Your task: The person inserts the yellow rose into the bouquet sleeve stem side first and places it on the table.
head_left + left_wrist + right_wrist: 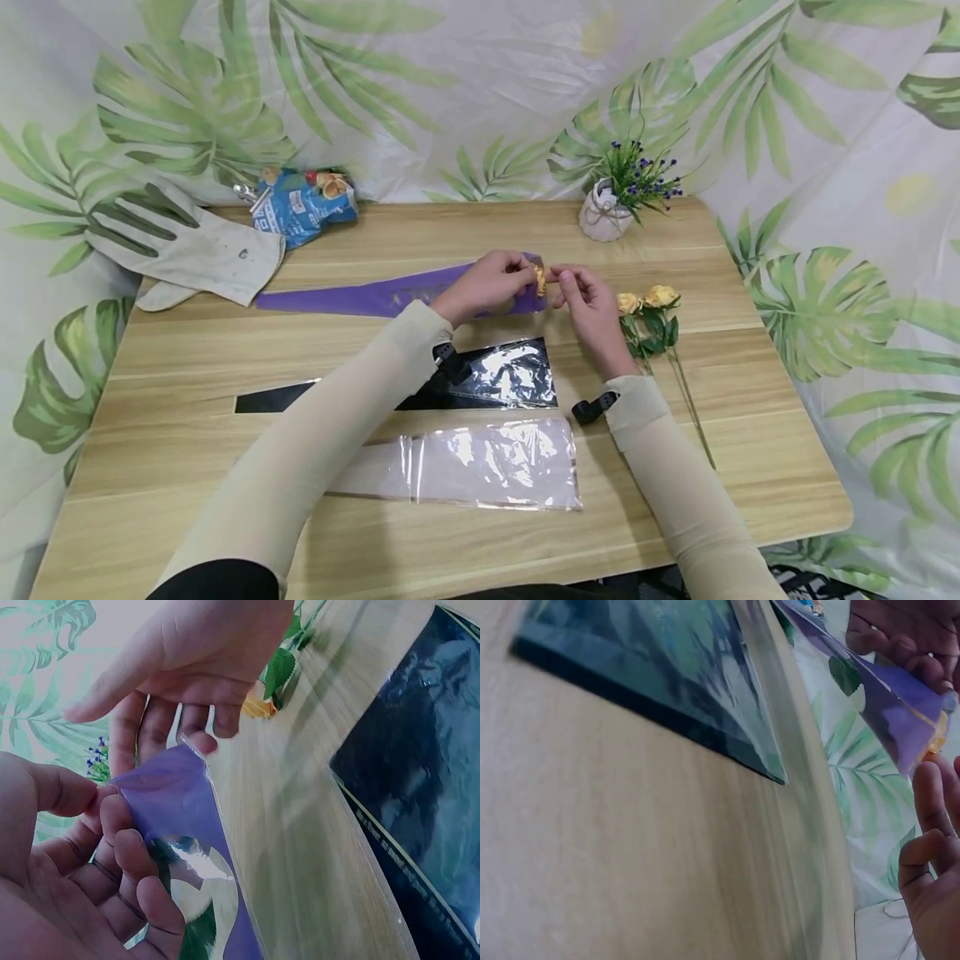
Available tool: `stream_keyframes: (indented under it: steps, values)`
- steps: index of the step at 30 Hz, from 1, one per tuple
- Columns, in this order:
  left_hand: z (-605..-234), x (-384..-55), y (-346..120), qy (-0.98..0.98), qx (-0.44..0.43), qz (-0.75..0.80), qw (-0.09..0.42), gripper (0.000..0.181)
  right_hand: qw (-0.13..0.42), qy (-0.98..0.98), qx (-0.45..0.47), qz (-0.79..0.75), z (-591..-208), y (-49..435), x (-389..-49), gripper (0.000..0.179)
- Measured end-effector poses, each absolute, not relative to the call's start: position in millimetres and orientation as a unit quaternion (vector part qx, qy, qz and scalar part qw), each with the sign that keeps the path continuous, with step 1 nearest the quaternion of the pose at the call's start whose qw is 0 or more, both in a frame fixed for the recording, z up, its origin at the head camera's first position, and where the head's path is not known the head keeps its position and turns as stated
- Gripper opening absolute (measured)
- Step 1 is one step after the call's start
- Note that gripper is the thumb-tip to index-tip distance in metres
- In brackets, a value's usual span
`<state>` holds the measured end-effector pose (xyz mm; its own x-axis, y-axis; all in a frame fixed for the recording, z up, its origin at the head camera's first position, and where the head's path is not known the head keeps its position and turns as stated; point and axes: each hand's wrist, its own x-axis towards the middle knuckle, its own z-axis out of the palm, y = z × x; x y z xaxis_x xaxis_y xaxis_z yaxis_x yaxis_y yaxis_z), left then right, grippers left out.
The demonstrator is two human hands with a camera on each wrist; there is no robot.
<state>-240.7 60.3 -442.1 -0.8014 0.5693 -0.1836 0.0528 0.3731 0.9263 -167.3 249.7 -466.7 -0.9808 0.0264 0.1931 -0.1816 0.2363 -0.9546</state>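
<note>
Head view: purple sleeve (360,293) over the bench (765,417), nearer far edge than near, mouth facing right edge. Yellow bloom (540,281) at the mouth. Left hand (491,283) pinches the mouth; right hand (592,312) loosely open beside the bloom, contact unclear. Petals could snag if dragged against the rim; a hard tug could split thin film. Right hand swinging outward might knock the roses (661,297).

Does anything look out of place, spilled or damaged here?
Only the gloves stand out: they stick out past the far left corner of the table rather than lying fully on it. I see no spill or obvious damage.
</note>
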Motion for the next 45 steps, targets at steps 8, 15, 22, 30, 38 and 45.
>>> stream_keyframes:
  steps: [8,15,22,30,38,45]
  values:
    - [-441,-241,60,0.779,0.196,0.538,0.253,0.024,0.063,-0.789,0.089,0.604,-464,250,-166,0.045]
    - [-439,-239,62,0.779,0.211,0.542,0.236,0.022,0.019,-0.808,0.143,0.572,-461,247,-162,0.074]
    - [-439,-238,64,0.777,0.211,0.545,0.233,0.023,0.017,-0.812,0.168,0.559,-460,247,-163,0.098]
    - [-436,-237,65,0.761,0.198,0.565,0.249,0.023,-0.016,-0.793,0.192,0.577,-461,246,-170,0.100]
    - [-438,-242,57,0.783,0.211,0.545,0.213,0.030,0.021,-0.808,0.126,0.575,-462,244,-170,0.028]
    - [-449,-235,4,0.867,0.280,0.396,0.109,0.036,0.031,-0.840,0.070,0.537,-490,254,-181,0.020]
